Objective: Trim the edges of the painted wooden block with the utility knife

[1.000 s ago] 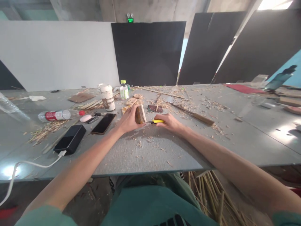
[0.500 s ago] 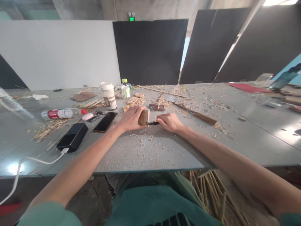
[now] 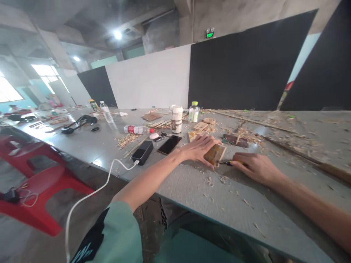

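Observation:
My left hand (image 3: pixel 200 148) grips a small wooden block (image 3: pixel 215 154), thumb at the near side and fingers over the top. The block stands on the table with its pale face turned to the right. In my right hand (image 3: pixel 253 166) is a slim utility knife (image 3: pixel 227 163), dark at the front with a bit of yellow by my fingers. Its tip meets the block's lower right edge; whether it cuts in, I cannot tell. Behind the block lies a dark reddish-brown piece (image 3: pixel 235 140) with a wood sliver on it.
Wood shavings litter the grey table (image 3: pixel 186 182). To the left are a phone (image 3: pixel 170 144), a black power bank (image 3: pixel 142 152) with a white cable, a lying bottle (image 3: pixel 137 130), a paper cup (image 3: pixel 176 120) and a green-capped bottle (image 3: pixel 193 112). Red stools (image 3: pixel 46 179) stand beyond.
My view has swung left, so the hands and table things appear further right and the red stools show. Both hands keep their hold on the block and the knife.

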`<state>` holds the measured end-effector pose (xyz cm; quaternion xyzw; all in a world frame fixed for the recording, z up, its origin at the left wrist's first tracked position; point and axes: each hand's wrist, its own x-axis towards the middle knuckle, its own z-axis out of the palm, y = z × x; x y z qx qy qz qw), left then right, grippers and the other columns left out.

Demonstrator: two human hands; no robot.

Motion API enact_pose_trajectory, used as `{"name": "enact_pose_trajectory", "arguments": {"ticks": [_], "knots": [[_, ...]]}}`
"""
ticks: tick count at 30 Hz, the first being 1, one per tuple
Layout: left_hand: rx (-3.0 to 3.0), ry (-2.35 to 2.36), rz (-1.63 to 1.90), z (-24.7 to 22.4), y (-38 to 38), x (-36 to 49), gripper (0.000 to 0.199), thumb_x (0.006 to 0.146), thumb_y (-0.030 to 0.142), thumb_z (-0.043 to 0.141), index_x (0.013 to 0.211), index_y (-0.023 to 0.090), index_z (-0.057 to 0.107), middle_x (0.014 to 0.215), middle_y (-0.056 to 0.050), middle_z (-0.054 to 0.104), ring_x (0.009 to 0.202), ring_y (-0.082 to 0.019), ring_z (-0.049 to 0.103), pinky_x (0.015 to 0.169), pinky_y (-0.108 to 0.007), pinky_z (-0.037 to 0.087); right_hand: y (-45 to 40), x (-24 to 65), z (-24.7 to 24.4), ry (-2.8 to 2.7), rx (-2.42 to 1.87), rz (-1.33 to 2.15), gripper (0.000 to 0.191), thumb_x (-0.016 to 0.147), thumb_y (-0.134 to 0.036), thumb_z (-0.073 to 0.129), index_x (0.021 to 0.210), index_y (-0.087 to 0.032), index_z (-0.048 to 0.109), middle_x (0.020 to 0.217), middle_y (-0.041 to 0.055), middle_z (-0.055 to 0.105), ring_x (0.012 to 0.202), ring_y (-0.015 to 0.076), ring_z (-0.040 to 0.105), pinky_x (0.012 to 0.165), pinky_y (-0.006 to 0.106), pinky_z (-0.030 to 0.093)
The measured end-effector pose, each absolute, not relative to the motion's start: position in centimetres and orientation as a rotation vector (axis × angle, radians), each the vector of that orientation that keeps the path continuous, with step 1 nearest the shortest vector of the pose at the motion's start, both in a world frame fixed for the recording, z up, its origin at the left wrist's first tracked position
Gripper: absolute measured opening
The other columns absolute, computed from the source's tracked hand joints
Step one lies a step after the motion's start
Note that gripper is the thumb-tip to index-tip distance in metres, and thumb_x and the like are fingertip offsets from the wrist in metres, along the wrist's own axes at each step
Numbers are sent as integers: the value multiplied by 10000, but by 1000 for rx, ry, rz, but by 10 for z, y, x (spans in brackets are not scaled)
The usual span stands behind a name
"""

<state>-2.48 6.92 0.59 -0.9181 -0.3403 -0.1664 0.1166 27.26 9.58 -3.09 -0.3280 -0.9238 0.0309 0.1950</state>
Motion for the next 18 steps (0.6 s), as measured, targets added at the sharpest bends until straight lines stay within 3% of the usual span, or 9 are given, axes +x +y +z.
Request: {"name": "enact_pose_trajectory", "arguments": {"ticks": [4,7,12,18], "knots": [[-2695,-1038,-557,8,65,-25,339,1089,425,405,1347,278,567,1329,-70,682,1252,-256,627,1124,-382,508,95,271,-31,-2539,-964,39,497,1073,-559,342,774,-292,636,788,117,741,687,276,683,613,396,406],[-2670,-1053,-691,4,64,-20,420,1128,331,235,1158,244,644,1247,-73,708,1224,-232,639,1133,-364,474,90,267,-28,-2510,-1049,-42,561,1072,-547,318,727,-256,651,750,140,747,622,270,648,580,387,340],[-2589,-1110,-943,-13,73,-10,528,1137,400,217,812,230,597,872,-65,696,917,-233,662,948,-412,479,78,257,-26,-2569,-1155,-111,604,1089,-523,309,780,-207,721,837,118,782,663,210,621,603,350,287],[-2530,-1122,-1117,-22,79,-5,569,1130,452,171,693,247,472,715,-47,628,785,-238,610,900,-437,436,70,250,-22,-2607,-1219,-117,593,1108,-469,291,774,-185,689,814,101,751,665,179,594,608,344,233]]}}
